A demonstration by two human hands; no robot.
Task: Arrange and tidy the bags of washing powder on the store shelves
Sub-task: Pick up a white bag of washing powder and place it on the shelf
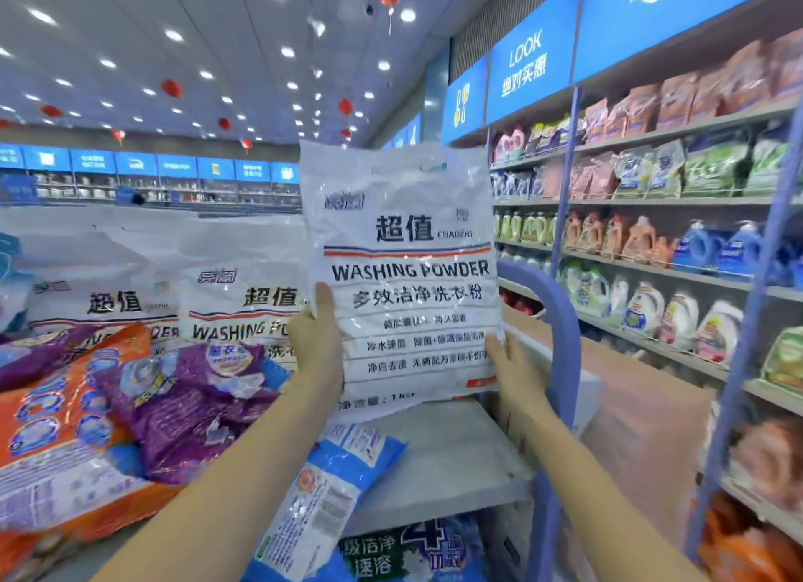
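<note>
I am holding the white washing powder bag (404, 277) upright above the trolley shelf (439, 455), left hand (315, 334) and right hand (512, 368) gripping its lower edges, likely to read the label.

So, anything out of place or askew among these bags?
At left, purple bags and an orange bag lie tumbled in a heap; a blue bag slants off the grey shelf. The white bag, gripped by left hand and right hand, is upright, only crinkled.

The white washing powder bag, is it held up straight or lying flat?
Upright. The white bag has its print the right way up, and the left hand and right hand grip its lower sides.
</note>
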